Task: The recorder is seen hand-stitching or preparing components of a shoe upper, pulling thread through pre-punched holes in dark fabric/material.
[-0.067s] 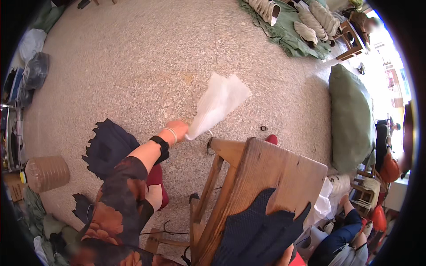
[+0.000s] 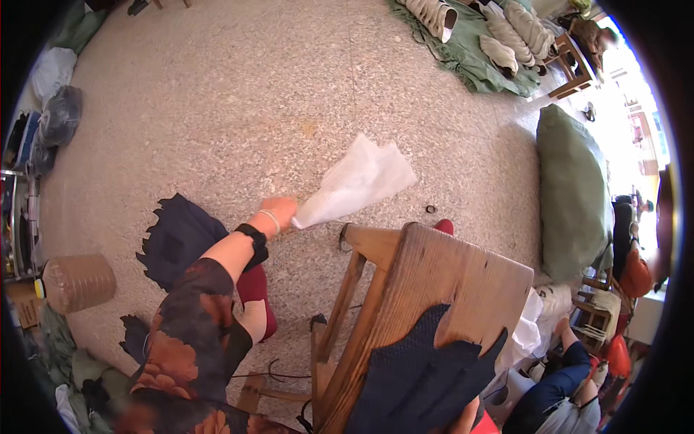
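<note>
My left hand reaches out over the floor, closed on the narrow end of a thin, pale white sheet. The sheet fans out to the right, away from the hand, in the air. On the wooden bench in front of me lies a dark navy piece of ribbed fabric with a jagged edge. Part of my right hand shows at that fabric's lower right edge, gripping it; most of the hand is hidden beneath or behind it.
Another jagged navy piece lies left of my arm. A large plastic jug stands at the left. A stuffed green sack lies at the right, with seated people beyond it. Wrapped bundles rest on green cloth at the far right.
My left hand has moved slightly left and toward me with the white sheet. The sheet's free end has swung lower and to the right. The navy fabric on the bench has barely shifted.
</note>
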Demonstrator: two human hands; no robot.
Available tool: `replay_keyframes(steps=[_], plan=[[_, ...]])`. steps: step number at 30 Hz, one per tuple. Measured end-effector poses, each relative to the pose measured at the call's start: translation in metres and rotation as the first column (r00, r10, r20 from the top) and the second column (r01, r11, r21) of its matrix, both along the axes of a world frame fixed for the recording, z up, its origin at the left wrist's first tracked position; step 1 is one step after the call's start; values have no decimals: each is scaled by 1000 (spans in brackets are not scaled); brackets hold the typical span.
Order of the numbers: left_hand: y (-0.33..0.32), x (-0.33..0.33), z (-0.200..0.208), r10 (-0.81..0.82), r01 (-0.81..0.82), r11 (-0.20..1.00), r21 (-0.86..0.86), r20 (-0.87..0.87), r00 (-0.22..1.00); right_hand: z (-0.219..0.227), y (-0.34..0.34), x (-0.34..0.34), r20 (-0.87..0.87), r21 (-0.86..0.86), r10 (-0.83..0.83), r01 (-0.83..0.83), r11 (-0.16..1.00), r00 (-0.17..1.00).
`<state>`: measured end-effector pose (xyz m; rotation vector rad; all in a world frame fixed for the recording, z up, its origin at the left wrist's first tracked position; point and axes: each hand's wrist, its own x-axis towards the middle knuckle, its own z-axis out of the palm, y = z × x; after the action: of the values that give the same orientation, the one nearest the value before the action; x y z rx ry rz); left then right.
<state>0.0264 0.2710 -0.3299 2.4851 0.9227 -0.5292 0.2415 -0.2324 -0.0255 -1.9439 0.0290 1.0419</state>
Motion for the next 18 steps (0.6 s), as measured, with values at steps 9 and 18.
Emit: replay_keyframes(steps=[9, 18], plan=[[56, -188, 15, 957, -883, -75, -464, 217, -195, -1, 21, 3, -54, 16, 60, -60, 998, 997], [46, -244, 29, 963, -896, -175, -408, 119, -242, 10, 31, -9, 119, -63, 34, -27, 998, 992]])
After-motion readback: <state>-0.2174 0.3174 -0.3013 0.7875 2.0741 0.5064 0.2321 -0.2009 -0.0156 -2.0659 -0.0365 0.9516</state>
